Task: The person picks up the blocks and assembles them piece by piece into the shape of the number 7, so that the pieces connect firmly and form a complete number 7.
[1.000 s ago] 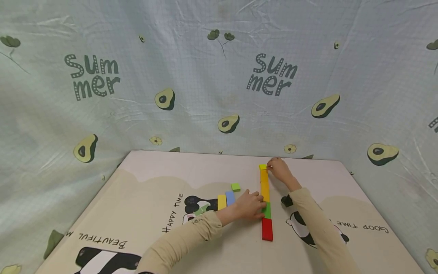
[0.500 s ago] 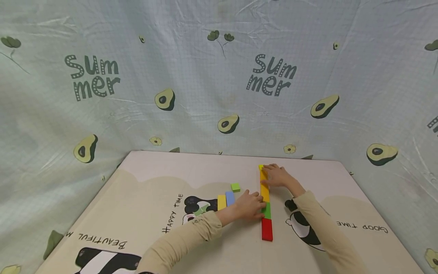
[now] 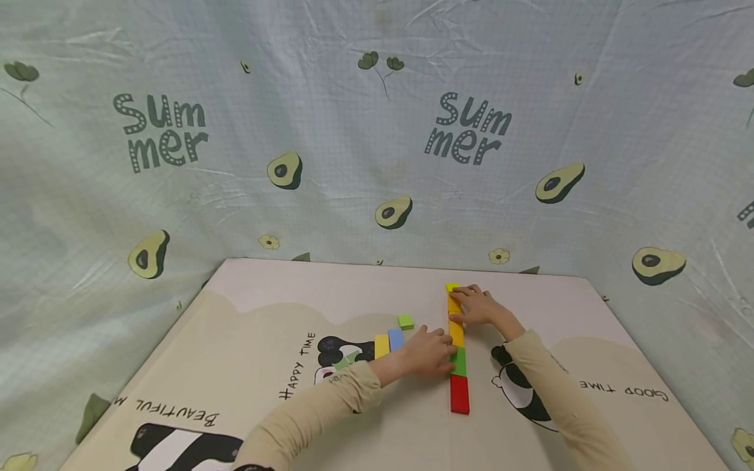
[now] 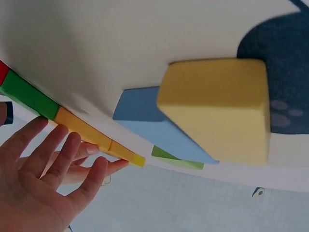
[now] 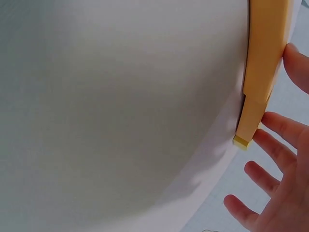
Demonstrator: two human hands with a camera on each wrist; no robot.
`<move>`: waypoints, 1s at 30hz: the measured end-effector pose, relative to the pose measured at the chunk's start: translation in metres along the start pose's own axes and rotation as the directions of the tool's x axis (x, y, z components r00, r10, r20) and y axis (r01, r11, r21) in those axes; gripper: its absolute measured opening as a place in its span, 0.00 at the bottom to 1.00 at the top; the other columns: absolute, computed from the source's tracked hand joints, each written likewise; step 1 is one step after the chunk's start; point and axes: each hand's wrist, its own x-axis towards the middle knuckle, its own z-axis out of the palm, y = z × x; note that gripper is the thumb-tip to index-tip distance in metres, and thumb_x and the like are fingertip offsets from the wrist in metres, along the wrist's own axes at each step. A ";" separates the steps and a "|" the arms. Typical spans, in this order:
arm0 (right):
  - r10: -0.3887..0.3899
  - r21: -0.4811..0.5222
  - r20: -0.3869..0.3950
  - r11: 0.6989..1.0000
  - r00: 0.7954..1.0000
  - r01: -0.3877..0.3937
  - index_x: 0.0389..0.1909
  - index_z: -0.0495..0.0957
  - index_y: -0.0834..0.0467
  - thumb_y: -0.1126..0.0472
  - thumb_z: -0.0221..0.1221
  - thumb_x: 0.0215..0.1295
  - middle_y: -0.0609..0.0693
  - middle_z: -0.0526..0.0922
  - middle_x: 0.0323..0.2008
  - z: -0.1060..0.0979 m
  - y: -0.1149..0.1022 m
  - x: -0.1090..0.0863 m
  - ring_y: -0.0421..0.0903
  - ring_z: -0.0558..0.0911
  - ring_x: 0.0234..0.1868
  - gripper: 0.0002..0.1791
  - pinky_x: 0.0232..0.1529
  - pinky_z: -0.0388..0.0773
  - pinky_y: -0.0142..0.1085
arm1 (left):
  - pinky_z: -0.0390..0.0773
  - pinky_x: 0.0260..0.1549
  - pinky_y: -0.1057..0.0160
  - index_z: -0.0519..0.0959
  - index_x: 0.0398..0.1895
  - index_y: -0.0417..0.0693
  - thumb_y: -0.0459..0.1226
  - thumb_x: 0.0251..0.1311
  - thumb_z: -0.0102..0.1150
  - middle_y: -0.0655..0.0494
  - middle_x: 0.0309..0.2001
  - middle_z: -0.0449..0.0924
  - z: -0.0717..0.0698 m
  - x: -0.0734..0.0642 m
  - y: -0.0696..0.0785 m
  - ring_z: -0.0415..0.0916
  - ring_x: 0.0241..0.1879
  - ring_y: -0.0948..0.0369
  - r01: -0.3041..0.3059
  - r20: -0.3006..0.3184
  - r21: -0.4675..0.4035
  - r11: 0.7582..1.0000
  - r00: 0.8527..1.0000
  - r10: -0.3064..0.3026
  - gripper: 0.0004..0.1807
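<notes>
A straight row of blocks runs away from me: a red block (image 3: 460,395) nearest, a green block (image 3: 461,364), two orange blocks (image 3: 456,335), and a small yellow block (image 3: 451,286) at the far end. My left hand (image 3: 432,354) lies along the row's left side, fingertips at the green block and the nearer orange one. From the right, my right hand (image 3: 478,306) reaches over the far part. In the right wrist view its thumb (image 5: 294,65) touches the nearer orange block (image 5: 267,46), and two extended fingers touch the farther, narrower-looking orange block (image 5: 251,116).
Left of the row stand a pale yellow block (image 4: 215,106), a blue block (image 4: 154,121) and a light green block (image 3: 406,321). They sit on a mat (image 3: 235,340) printed with pandas and words. A patterned sheet (image 3: 330,131) rises behind the mat's far edge.
My right hand has come nearer along the row from the yellow end, and its fingers now spread over the orange blocks. My left hand has stayed in place.
</notes>
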 end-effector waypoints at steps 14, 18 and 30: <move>-0.006 -0.002 0.009 1.000 1.000 0.006 0.61 0.63 0.59 0.41 0.52 0.57 0.59 0.63 0.62 -0.002 -0.001 -0.001 0.60 0.62 0.56 0.36 0.49 0.62 0.58 | 0.71 0.48 0.60 0.70 0.57 0.57 0.46 0.63 0.45 0.60 0.52 0.74 -0.006 -0.017 -0.036 0.68 0.52 0.61 -0.027 -0.081 -0.028 0.999 0.996 0.024 0.19; 0.000 -0.005 0.024 1.000 1.000 0.001 0.62 0.63 0.59 0.40 0.52 0.57 0.58 0.63 0.62 -0.003 -0.001 0.000 0.59 0.62 0.56 0.36 0.50 0.62 0.57 | 0.71 0.44 0.64 0.73 0.53 0.56 0.45 0.61 0.48 0.60 0.47 0.76 -0.008 -0.024 -0.052 0.69 0.48 0.62 -0.037 -0.141 -0.003 0.999 0.989 0.036 0.17; -0.007 -0.042 0.139 0.999 0.990 0.013 0.64 0.58 0.59 0.46 0.49 0.61 0.60 0.58 0.64 -0.012 -0.003 0.001 0.61 0.59 0.57 0.33 0.48 0.61 0.57 | 0.71 0.36 0.63 0.77 0.43 0.52 0.41 0.58 0.53 0.59 0.37 0.76 -0.005 -0.063 -0.083 0.70 0.39 0.61 -0.056 -0.236 -0.039 0.998 0.971 0.045 0.11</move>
